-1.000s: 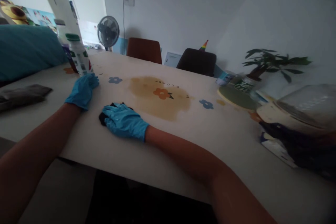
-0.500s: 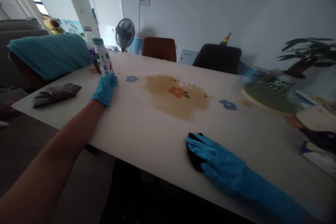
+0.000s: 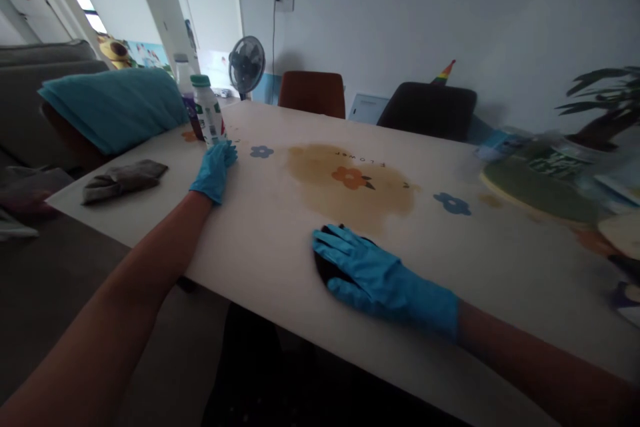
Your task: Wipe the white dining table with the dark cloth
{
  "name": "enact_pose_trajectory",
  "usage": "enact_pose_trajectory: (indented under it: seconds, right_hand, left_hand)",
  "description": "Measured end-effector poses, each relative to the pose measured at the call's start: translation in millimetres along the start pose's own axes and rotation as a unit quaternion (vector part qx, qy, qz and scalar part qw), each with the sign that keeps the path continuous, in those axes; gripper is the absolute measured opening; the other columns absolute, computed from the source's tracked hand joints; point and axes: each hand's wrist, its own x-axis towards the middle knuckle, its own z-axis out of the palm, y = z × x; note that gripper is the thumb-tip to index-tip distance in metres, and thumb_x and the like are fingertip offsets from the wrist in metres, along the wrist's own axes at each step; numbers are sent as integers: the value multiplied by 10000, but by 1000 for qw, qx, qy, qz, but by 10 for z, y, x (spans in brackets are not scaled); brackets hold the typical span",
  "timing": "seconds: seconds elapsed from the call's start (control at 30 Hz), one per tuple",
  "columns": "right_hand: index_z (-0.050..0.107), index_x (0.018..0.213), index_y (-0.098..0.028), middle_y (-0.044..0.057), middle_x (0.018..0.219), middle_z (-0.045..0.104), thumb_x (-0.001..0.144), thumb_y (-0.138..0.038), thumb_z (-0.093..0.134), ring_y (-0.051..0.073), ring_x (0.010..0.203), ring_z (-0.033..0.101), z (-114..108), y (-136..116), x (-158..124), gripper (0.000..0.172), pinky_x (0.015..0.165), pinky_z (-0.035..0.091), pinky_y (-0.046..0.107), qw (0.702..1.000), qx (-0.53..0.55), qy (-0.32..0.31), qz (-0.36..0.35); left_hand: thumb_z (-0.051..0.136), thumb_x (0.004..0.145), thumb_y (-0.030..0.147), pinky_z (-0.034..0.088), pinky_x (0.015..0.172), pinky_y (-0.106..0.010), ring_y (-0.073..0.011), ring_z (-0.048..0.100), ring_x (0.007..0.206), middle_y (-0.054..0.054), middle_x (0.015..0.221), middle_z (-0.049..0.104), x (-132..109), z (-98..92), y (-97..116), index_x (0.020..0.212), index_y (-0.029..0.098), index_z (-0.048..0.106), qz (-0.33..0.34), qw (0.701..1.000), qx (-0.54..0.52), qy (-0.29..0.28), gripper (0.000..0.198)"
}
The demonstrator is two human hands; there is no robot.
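Observation:
My right hand (image 3: 370,277), in a blue rubber glove, lies spread over a black pad (image 3: 325,269) and presses it to the white table (image 3: 260,240). The pad's dark edges show past the fingers; most of it is hidden under the palm. My left hand (image 3: 215,170), gloved in blue too, rests on the tabletop with fingers extended, just in front of a white bottle with a green cap (image 3: 207,107). Behind that bottle stands a clear one with a purple label (image 3: 189,93). A yellowish patch (image 3: 320,193) covers the printed flowers mid-table.
A crumpled grey cloth (image 3: 125,181) lies at the table's left end. A blue towel (image 3: 115,107) hangs over a chair there. Brown (image 3: 313,93) and black (image 3: 429,110) chairs stand along the far side. At right are a green round mat (image 3: 535,190) and a potted plant (image 3: 600,113).
My right hand has slid left and a little away from me across the tabletop with the black pad. My left hand stays by the bottles. The view has shifted slightly left.

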Motion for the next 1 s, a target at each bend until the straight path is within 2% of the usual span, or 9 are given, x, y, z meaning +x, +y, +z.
enact_pose_trajectory:
  seconds: [0.17,0.3,0.4,0.5,0.57,0.67,0.77,0.87,1.0]
  right_hand:
    - [515,1947,-205,140,1987,439,1228,-708,675,464,1862,381,70,-202,1248,892,1557,303,664,1000,10,-15,10]
    - [578,1893,-191,152,1959,495,1192,-611,791,466,1833,440,118,-356,2121,844,1548,321,644,999,36,0,-5]
    - [576,1863,-138,186,1906,575,1201,-558,802,450,1771,531,91,-480,2592,816,1511,378,622,999,32,6,5]
    - [616,1810,-105,201,1867,620,1249,-499,746,420,1709,598,56,-561,2801,698,1484,412,578,1000,11,7,15]
    - [646,1771,-124,168,1855,641,1283,-426,686,375,1685,624,65,-584,2753,575,1477,423,539,1000,-2,9,7]
    - [690,1717,-174,107,1808,702,1331,-453,574,317,1632,682,135,-610,2404,491,1475,447,521,999,1,34,-28]
    - [697,1759,-235,103,1828,683,1315,-559,572,347,1696,643,212,-669,1823,563,1493,452,583,999,9,37,-38]
    - [667,1828,-280,94,1830,676,1301,-527,557,371,1747,594,222,-740,1141,593,1517,424,640,999,19,39,-29]
    - [584,1913,-264,98,1911,566,1292,-507,575,408,1794,519,177,-696,204,666,1510,429,648,998,23,20,-49]
  left_hand:
    - [748,1151,251,582,1406,-532,-277,803,1396,-124,1156,866,41,0,-41,1125,185,795,-5,1000,-11,3,84]
    - [734,1149,245,575,1419,-548,-287,794,1429,-138,1201,877,68,-7,-58,1126,195,795,-6,1000,-20,5,83]
    - [631,1170,198,561,1429,-549,-279,798,1422,-162,1251,878,79,-17,-46,1133,180,787,-5,1000,-26,10,161]
    - [634,1156,188,571,1413,-546,-273,804,1396,-154,1224,875,84,-18,-12,1130,179,777,-11,999,-28,15,145]
    - [674,1134,196,571,1408,-552,-269,804,1382,-135,1197,873,81,-12,9,1125,188,769,-14,999,-29,16,96]
    - [658,1124,176,576,1396,-541,-256,810,1329,-119,1142,863,67,0,26,1090,193,757,-13,999,-34,17,106]
    - [708,1114,202,587,1373,-542,-261,811,1292,-117,1112,850,49,2,25,1077,195,746,-10,999,-37,15,53]
    - [795,1093,256,582,1367,-557,-277,805,1308,-131,1141,852,32,-3,19,1100,200,748,-7,999,-39,9,73]
    - [740,1116,233,573,1380,-546,-265,795,1310,-130,1117,850,7,2,25,1082,210,745,-7,999,-41,9,42]
